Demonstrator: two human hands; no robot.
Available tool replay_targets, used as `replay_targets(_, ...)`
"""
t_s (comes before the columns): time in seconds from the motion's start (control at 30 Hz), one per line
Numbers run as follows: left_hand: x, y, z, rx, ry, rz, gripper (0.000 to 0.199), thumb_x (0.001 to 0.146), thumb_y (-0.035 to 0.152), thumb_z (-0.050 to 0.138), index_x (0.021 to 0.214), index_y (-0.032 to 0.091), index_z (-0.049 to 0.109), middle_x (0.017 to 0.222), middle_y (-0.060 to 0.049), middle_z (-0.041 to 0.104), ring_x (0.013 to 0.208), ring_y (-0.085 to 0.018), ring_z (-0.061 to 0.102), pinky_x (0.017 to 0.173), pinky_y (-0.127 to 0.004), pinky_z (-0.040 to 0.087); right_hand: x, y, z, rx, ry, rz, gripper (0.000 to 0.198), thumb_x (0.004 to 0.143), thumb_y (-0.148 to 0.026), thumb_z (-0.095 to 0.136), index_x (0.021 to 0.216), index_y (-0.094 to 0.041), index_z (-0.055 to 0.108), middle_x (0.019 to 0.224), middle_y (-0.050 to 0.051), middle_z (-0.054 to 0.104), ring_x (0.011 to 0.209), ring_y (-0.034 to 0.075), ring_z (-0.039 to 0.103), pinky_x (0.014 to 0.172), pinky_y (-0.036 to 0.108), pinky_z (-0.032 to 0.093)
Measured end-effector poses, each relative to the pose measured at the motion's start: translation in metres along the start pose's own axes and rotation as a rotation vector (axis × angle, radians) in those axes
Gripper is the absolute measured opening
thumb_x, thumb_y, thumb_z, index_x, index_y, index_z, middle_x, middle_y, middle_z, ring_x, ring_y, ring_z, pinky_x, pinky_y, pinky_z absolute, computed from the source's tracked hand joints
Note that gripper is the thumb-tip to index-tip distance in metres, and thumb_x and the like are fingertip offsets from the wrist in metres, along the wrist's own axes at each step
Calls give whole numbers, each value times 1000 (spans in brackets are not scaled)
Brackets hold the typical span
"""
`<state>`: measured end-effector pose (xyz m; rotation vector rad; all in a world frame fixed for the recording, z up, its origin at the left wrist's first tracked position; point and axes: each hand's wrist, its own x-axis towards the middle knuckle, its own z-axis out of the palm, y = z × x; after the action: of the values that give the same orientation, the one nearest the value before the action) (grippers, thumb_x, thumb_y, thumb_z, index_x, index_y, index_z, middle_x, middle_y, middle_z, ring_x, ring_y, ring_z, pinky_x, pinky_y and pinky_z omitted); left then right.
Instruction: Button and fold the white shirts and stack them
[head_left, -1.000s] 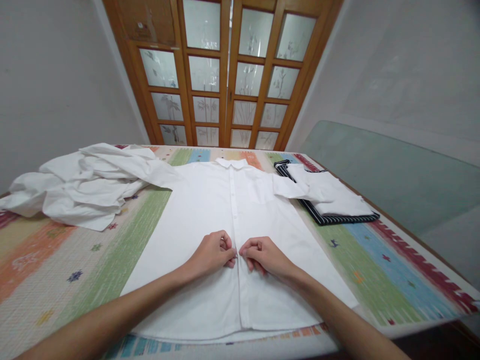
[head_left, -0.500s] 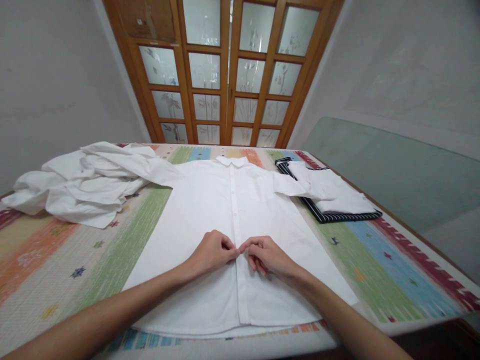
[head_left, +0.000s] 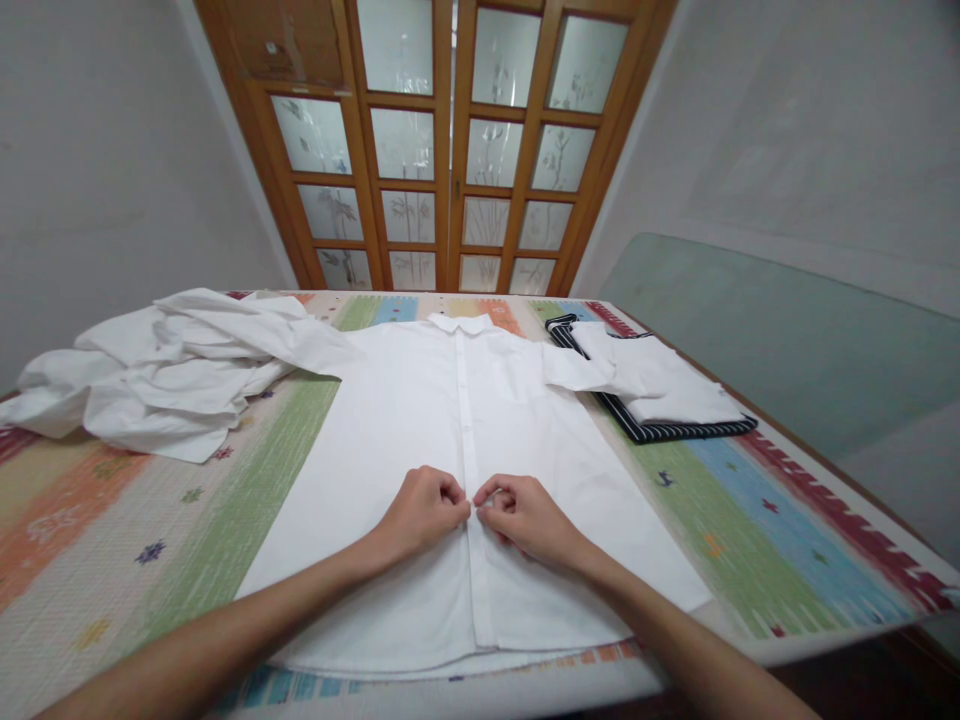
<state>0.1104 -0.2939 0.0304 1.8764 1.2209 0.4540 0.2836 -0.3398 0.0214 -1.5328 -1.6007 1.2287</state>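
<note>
Lower centre | left hand (head_left: 426, 510) pinches shirt placket (head_left: 466, 442); right hand (head_left: 531, 516) has curled its thumb inward, hold I can't tell | work stays there

left forearm (head_left: 277, 608) slants in from lower left | right forearm (head_left: 667, 612) from lower right | left hand (head_left: 426, 506), right hand (head_left: 531, 516) just below centre, both pinching, fingertips close together
</note>
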Motion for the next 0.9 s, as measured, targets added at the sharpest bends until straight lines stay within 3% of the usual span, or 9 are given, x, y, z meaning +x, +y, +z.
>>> replay_targets(0.1,-1,-1,2,0,26,21,17,66,24,56,60,15,68,52,1,59,53,-12,51,53,-22,35,1,-1,2,-101,78,-60,9,72,-17,57,76,-17,65,45,-6,54,44,9,49,48,20,36)
replay_targets(0.2,-2,-1,2,-17,31,18,18,67,25,56,61,14,69,53,1,59,54,-12,51,54,-22,36,1,-3,2,-98,66,-62,7,72,-18,59,76,-17,65,46,-5,56,47,10,51,52,21,38)
replay_targets(0.4,0,1,-2,-6,-15,5,22,68,27,55,63,13,71,56,-1,63,55,-13,53,54,-22,37,0,-1,0,25,-42,21,11,72,-16,57,82,-17,61,47,-8,55,42,8,45,45,19,33)
replay_targets(0.9,1,1,-2,94,-23,-11,25,68,28,53,66,14,74,59,-2,66,58,-14,56,57,-23,38,-1,-3,-3,37,-61,53,17,71,-14,53,85,-17,62,47,-9,55,35,6,40,40,18,30)
